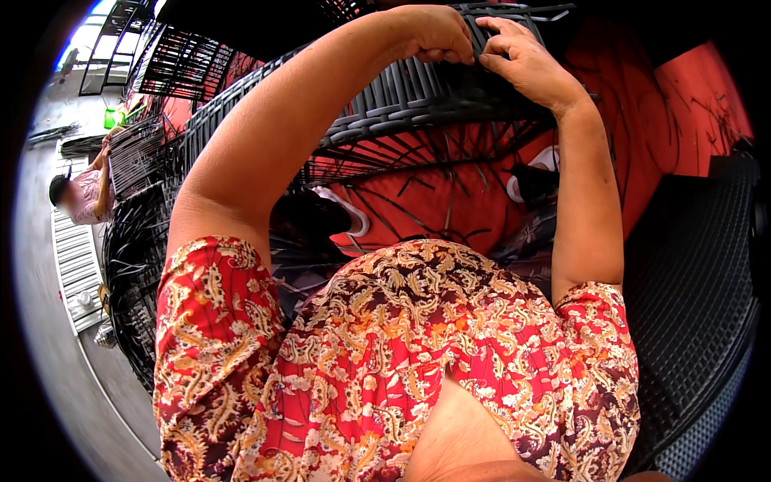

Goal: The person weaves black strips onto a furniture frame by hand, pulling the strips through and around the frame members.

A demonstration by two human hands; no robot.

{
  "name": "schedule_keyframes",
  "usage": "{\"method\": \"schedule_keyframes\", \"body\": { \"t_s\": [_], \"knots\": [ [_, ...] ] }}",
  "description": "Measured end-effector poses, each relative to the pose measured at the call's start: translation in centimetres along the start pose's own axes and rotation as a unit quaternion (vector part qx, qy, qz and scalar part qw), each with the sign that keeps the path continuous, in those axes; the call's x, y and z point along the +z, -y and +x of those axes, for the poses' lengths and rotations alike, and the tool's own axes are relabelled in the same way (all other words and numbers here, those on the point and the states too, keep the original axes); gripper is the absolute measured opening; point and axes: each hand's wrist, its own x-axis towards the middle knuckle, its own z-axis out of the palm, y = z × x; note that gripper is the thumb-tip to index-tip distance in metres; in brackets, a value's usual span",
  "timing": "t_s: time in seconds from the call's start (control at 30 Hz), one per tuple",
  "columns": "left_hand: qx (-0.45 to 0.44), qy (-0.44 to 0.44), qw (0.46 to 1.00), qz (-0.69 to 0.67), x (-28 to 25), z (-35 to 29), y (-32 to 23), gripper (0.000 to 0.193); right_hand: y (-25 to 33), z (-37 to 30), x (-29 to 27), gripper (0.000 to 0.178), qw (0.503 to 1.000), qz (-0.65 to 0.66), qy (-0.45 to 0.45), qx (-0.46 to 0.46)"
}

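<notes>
Both my hands meet at the far side of a dark grey woven strip piece (377, 112), a curved, basket-like frame. My left hand (440, 34) is closed, knuckles up, its fingertips at the weave. Facing it, my right hand (526, 64) has thumb and a finger curled close together while another finger reaches out along the edge. Whatever thin thing lies between the fingertips is too small to make out. Unwoven strip ends fan out below the woven band, towards me.
Loose dark strips lie scattered over the red floor covering (618, 104). Close on my right stands a black woven panel (695, 281). At far left a person (84, 189) handles dark strips beside a white slatted bench (76, 265). More woven frames (181, 64) stand behind.
</notes>
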Motion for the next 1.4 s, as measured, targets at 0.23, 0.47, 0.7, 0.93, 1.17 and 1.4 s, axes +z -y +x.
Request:
{"method": "schedule_keyframes", "body": {
  "t_s": [0.23, 0.47, 0.7, 0.93, 1.17, 1.4],
  "knots": [
    [-0.013, 0.006, 1.0, 0.016, -0.1, -0.5, -0.3, 0.01, 1.2, -0.2, 0.0, 0.016, 0.991, 0.12, -0.023, 0.05],
    [0.116, -0.142, 0.901, 0.394, 1.4, -1.4, 0.2, 0.018, 2.2, -0.2, -0.5, 0.027, 0.985, 0.167, -0.043, 0.006],
    [0.067, -0.101, 0.897, 0.425, -0.5, -4.1, -1.4, 0.013, -0.4, 0.6, 2.4, 0.024, 0.985, 0.11, -0.088, -0.095],
    [-0.026, -0.156, 0.987, -0.029, -0.4, -8.1, 0.1, 0.017, 1.6, 1.1, 2.8, 0.017, 0.959, 0.283, -0.005, 0.011],
    [-0.107, -0.287, 0.94, -0.148, 0.2, -5.4, 3.3, 0.021, 1.1, 1.6, 3.5, 0.023, 0.907, 0.412, -0.032, 0.076],
    [-0.146, -0.314, 0.938, -0.032, -0.1, -4.7, 2.0, 0.026, 1.4, 1.8, 3.9, 0.023, 0.923, 0.376, -0.053, 0.058]
  ]
}}
